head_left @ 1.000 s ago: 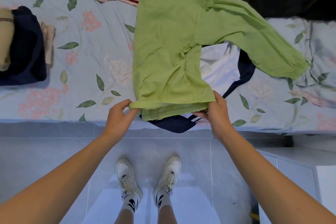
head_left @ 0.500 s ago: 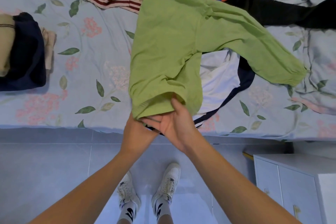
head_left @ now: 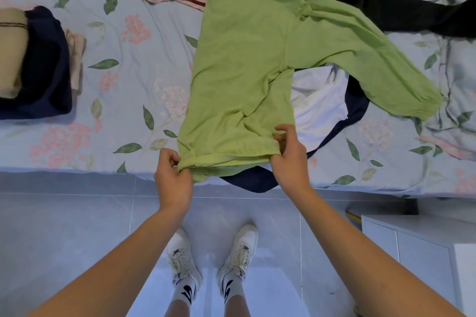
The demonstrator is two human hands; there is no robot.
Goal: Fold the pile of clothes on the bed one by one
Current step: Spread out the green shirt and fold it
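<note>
Both arms reach forward over the bed's near edge. The left hand (head_left: 173, 177) pinches the left corner of the green shirt's (head_left: 247, 64) hem, fingers curled round the cloth; the right hand (head_left: 289, 159) grips the hem's right corner, thumb on top. The hands are apart, the hem stretched between them.

The shirt lies on the bed (head_left: 134, 64), its long axis running away from the person, hem nearest, collar end far and out of view. One sleeve (head_left: 381, 69) angles out to the right. It partly covers a white and navy garment (head_left: 324, 105), probably another shirt.

Half a second ago the hands met at the middle of the hem, which was bunched; now they have spread to its corners and it lies flatter

Folded clothes (head_left: 33, 64) sit at the left
</note>
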